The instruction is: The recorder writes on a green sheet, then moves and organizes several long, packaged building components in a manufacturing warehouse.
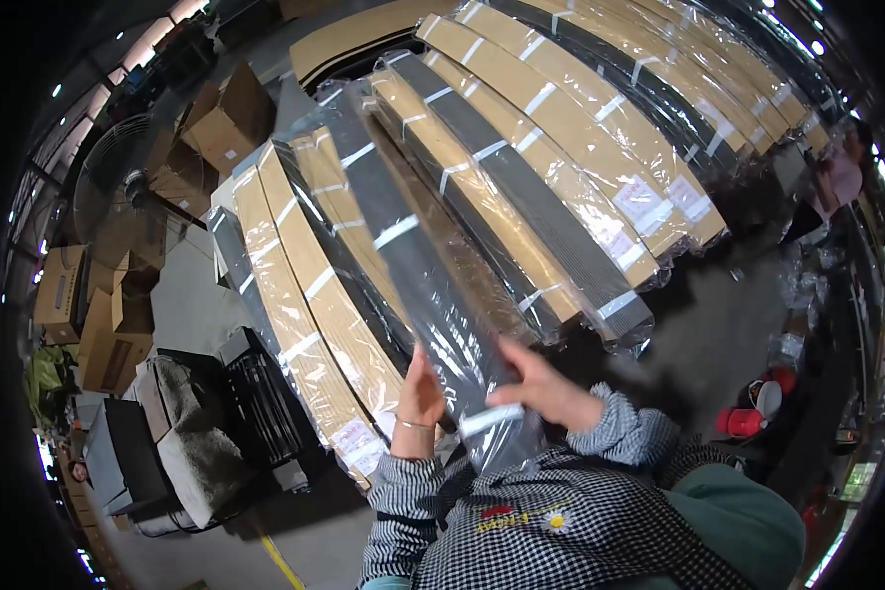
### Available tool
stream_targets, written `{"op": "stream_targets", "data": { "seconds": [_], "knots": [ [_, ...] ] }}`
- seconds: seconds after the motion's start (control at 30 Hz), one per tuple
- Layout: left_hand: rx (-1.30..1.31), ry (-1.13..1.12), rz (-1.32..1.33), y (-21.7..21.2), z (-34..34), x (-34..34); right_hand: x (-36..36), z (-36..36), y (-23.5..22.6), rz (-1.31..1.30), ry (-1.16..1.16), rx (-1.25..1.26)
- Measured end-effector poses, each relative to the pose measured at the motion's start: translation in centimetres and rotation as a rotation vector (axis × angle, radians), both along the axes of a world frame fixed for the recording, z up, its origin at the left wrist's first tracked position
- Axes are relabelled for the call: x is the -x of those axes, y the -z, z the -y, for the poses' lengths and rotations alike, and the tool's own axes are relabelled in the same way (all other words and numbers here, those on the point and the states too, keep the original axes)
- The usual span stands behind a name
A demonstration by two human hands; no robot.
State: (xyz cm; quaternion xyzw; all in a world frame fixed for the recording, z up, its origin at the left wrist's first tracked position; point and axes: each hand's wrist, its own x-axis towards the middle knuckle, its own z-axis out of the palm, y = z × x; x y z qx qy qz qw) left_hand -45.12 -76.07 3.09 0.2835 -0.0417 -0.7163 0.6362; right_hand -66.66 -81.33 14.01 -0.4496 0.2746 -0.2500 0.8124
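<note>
A long dark grey bundle of strips [433, 305], wrapped in clear plastic and bound with white bands, runs from the far stack toward my body. Its near end rests close against my checked apron. My left hand [421, 398] grips its left edge, with the fingers partly hidden by the bundle. On the right edge, my right hand [551, 391] holds it near the last white band [492, 420], thumb lying toward the top. Tan wrapped bundles [315, 285] lie just left of it, and a brown wrapped one [462, 256] lies to the right.
More tan bundles [580, 147] with paper labels fill the far right. A covered bulky object [182, 433] and a black slatted item [265, 403] stand at left. Cardboard boxes [231, 123] and a large fan [133, 187] are beyond. Red containers [742, 423] sit on the right.
</note>
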Motion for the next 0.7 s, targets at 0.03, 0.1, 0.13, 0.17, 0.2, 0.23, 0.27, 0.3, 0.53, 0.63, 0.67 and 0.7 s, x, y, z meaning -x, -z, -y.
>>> {"op": "stream_targets", "data": {
  "seconds": [0.03,0.1,0.13,0.17,0.2,0.23,0.27,0.3,0.53,0.63,0.67,0.7],
  "knots": [
    [0.066,-0.002,0.058,-0.2,0.9,-0.7,0.2,-1.0,0.5,-0.023,-0.017,0.029],
    [0.163,-0.105,0.298,-3.7,2.0,-1.6,1.2,-0.6,0.6,-0.207,-0.141,0.145],
    [0.15,-0.229,0.597,-3.5,2.0,-2.7,2.0,0.9,0.6,-0.406,-0.136,0.501],
    [0.065,-0.239,0.807,-5.9,1.6,-3.3,2.9,2.3,0.7,-0.481,0.078,0.644],
    [0.085,-0.299,0.804,-6.6,1.0,-5.3,3.4,3.4,0.2,-0.542,0.285,0.792],
    [0.058,-0.405,0.76,-8.7,1.0,-5.9,4.3,5.0,-0.7,-0.859,0.412,1.134],
    [0.019,-0.38,0.801,-9.6,1.1,-7.6,5.8,7.3,0.3,-1.02,0.485,1.246],
    [0.007,-0.39,0.782,-9.4,1.2,-8.8,7.1,9.3,1.7,-1.143,0.493,1.237],
    [-0.259,-0.132,0.688,0.9,-2.9,-3.3,4.5,10.5,4.5,-1.115,0.481,1.384],
    [-0.345,-0.128,0.696,2.1,-3.8,4.5,6.9,13.1,5.6,-1.576,0.374,1.183],
    [-0.331,-0.125,0.86,4.0,-4.5,5.6,7.0,14.2,4.8,-1.568,0.368,1.19],
    [-0.326,-0.147,0.985,4.3,-4.8,6.4,7.2,15.4,3.4,-1.553,0.241,0.988]
  ]
}}
